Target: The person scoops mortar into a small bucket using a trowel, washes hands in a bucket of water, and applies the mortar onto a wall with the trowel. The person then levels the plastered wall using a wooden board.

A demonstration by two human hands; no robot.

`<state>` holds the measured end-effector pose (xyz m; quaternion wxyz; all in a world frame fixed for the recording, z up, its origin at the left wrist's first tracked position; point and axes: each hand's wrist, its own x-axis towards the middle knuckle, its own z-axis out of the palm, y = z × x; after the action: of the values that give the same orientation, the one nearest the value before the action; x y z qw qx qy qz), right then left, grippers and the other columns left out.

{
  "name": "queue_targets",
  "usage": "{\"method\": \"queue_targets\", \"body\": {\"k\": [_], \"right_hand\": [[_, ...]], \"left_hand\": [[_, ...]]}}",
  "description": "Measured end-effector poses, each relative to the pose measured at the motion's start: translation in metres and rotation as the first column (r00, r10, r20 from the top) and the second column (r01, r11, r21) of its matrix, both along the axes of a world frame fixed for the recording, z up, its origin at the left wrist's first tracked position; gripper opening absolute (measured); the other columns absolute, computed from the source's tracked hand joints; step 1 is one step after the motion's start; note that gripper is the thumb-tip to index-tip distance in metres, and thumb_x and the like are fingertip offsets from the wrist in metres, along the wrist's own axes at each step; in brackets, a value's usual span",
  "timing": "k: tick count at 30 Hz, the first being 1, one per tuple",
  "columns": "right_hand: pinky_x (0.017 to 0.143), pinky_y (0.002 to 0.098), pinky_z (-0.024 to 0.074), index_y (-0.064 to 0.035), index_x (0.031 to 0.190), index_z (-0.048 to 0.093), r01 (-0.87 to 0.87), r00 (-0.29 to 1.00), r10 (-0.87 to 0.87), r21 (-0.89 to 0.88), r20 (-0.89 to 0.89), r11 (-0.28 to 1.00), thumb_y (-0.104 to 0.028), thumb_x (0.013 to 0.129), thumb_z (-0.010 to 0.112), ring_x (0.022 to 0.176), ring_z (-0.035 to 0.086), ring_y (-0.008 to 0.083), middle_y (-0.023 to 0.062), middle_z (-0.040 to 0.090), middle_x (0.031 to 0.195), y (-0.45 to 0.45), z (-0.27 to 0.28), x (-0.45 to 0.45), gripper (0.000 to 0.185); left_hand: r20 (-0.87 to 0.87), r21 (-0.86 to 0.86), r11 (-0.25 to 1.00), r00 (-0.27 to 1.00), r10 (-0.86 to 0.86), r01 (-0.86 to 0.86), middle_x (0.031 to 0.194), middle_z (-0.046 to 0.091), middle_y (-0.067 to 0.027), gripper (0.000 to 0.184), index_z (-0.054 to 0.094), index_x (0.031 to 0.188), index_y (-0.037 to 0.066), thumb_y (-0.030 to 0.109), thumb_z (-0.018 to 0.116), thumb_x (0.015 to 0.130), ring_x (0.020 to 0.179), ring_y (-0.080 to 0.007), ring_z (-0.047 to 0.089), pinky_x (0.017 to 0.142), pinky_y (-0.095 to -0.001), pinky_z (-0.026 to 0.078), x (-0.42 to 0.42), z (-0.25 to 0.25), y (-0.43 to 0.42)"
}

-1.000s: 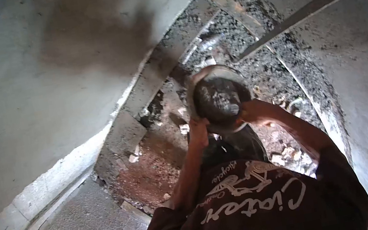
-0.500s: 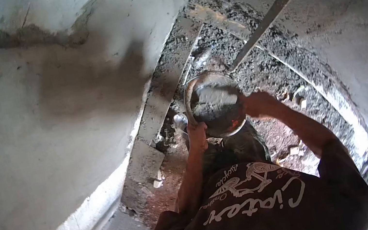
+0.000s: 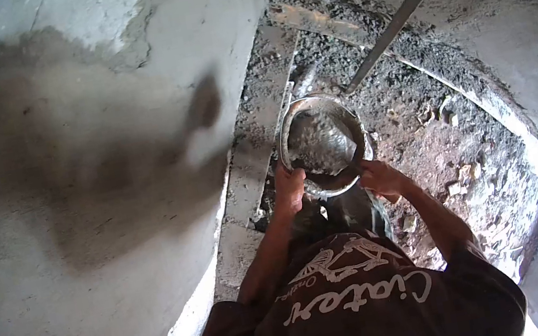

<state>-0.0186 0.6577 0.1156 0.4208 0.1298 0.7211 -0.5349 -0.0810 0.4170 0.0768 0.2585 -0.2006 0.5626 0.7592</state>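
Note:
A round metal bucket (image 3: 287,137) is in front of my body, with wet grey mortar (image 3: 313,133) inside it. My left hand (image 3: 289,189) is closed on the near left part of its rim. At the near right side of the rim, my right hand (image 3: 382,179) is closed around the handle of a trowel. The trowel's pale blade (image 3: 344,151) lies down inside the bucket against the mortar. Its handle is mostly hidden by my fingers.
A plastered wall (image 3: 73,202) with a damp dark patch rises on the left. A long pole (image 3: 412,2) leans from the upper right down to just behind the bucket. Rubble and broken pieces (image 3: 462,181) cover the ground at right, bordered by a rough curved edge (image 3: 480,102).
My right hand has moved nearer my body and lower, and the trowel blade has gone deeper into the bucket. My left hand still grips the rim. The view has shifted slightly.

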Motion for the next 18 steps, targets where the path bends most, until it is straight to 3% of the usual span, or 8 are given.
{"method": "queue_targets", "body": {"k": [2, 3, 6, 8, 10, 14, 16, 18], "right_hand": [[0.042, 0.0293, 0.0426, 0.0001, 0.097, 0.051, 0.182, 0.983, -0.182, -0.092, 0.001, 0.979, -0.019, 0.082, 0.058, 0.047, 0.053, 0.0126, 0.0046, 0.055, 0.062, -0.011, -0.012, 0.016, 0.025], [0.043, 0.0255, 0.0431, -0.0025, 0.108, 0.049, 0.247, 0.962, -0.220, -0.171, 0.162, 0.954, -0.018, 0.083, 0.057, 0.046, 0.049, 0.0103, 0.0027, 0.053, 0.062, -0.019, -0.006, 0.007, 0.031], [0.044, 0.0245, 0.0435, -0.0036, 0.111, 0.048, 0.254, 0.956, -0.225, -0.147, 0.186, 0.956, -0.018, 0.083, 0.058, 0.048, 0.050, 0.0098, 0.0032, 0.054, 0.065, -0.044, -0.040, -0.002, 0.034], [0.045, 0.0245, 0.0439, -0.0029, 0.112, 0.047, 0.326, 0.939, -0.300, -0.157, 0.170, 0.932, -0.021, 0.083, 0.060, 0.051, 0.051, 0.0098, 0.0032, 0.056, 0.069, -0.061, -0.057, 0.010, 0.037], [0.046, 0.0266, 0.0442, -0.0026, 0.110, 0.046, 0.510, 0.836, -0.534, -0.547, 0.131, 0.664, -0.027, 0.083, 0.062, 0.052, 0.051, 0.0102, 0.0035, 0.056, 0.071, -0.076, -0.095, 0.025, 0.040], [0.049, 0.0315, 0.0459, -0.0053, 0.116, 0.047, 0.828, 0.491, -0.815, -0.454, 0.307, 0.328, -0.028, 0.079, 0.068, 0.060, 0.054, 0.0160, 0.0060, 0.057, 0.079, -0.067, -0.053, 0.037, 0.048], [0.048, 0.0309, 0.0459, -0.0070, 0.114, 0.049, 0.890, 0.254, -0.922, -0.444, 0.291, 0.105, -0.027, 0.082, 0.062, 0.061, 0.054, 0.0151, 0.0051, 0.057, 0.080, -0.047, -0.044, 0.055, 0.039], [0.050, 0.0289, 0.0465, -0.0090, 0.112, 0.051, 0.900, 0.177, -0.973, -0.425, 0.147, 0.099, -0.025, 0.083, 0.059, 0.063, 0.055, 0.0140, 0.0038, 0.057, 0.079, -0.008, -0.032, 0.073, 0.034]], "left_hand": [[0.046, -0.067, 0.997, 0.998, 0.032, -0.029, 0.073, 0.050, 0.0030, 0.045, 0.049, 0.113, 0.005, -0.004, 0.049, 0.069, 0.056, -0.0059, 0.042, 0.045, -0.0217, 0.033, -0.009, 0.014, -0.019], [0.062, -0.039, 0.999, 0.998, -0.006, 0.008, 0.078, 0.052, 0.0020, 0.042, 0.051, 0.109, 0.005, -0.004, 0.050, 0.068, 0.061, -0.0073, 0.047, 0.049, -0.0241, 0.039, -0.012, -0.002, -0.035], [0.013, -0.030, 0.999, 0.999, 0.035, -0.035, 0.083, 0.054, 0.0006, 0.040, 0.053, 0.105, 0.006, -0.004, 0.050, 0.066, 0.068, -0.0102, 0.051, 0.054, -0.0272, 0.043, -0.022, -0.020, -0.058], [-0.028, 0.020, 1.000, 0.999, 0.019, -0.019, 0.088, 0.056, -0.0027, 0.037, 0.055, 0.101, 0.007, -0.004, 0.050, 0.066, 0.079, -0.0182, 0.057, 0.067, -0.0338, 0.048, -0.026, -0.019, -0.075], [0.029, 0.058, 0.995, 0.996, 0.082, -0.083, 0.087, 0.056, -0.0035, 0.036, 0.055, 0.097, 0.006, -0.003, 0.052, 0.063, 0.078, -0.0186, 0.057, 0.065, -0.0342, 0.048, -0.029, -0.022, -0.083], [0.215, -0.229, 0.973, 0.974, 0.077, -0.027, 0.085, 0.056, -0.0044, 0.031, 0.056, 0.094, 0.006, 0.000, 0.053, 0.064, 0.080, -0.0193, 0.056, 0.066, -0.0340, 0.048, -0.031, -0.025, -0.110], [-0.319, -0.335, 0.932, 0.913, -0.253, 0.141, 0.084, 0.056, -0.0018, 0.034, 0.053, 0.093, 0.011, -0.001, 0.054, 0.061, 0.073, -0.0160, 0.055, 0.051, -0.0307, 0.046, -0.019, -0.082, -0.155], [-0.183, -0.241, 0.964, 0.970, -0.162, 0.115, 0.083, 0.054, -0.0011, 0.034, 0.053, 0.092, 0.011, 0.001, 0.056, 0.060, 0.071, -0.0155, 0.054, 0.047, -0.0303, 0.044, -0.017, -0.114, -0.186]]}}
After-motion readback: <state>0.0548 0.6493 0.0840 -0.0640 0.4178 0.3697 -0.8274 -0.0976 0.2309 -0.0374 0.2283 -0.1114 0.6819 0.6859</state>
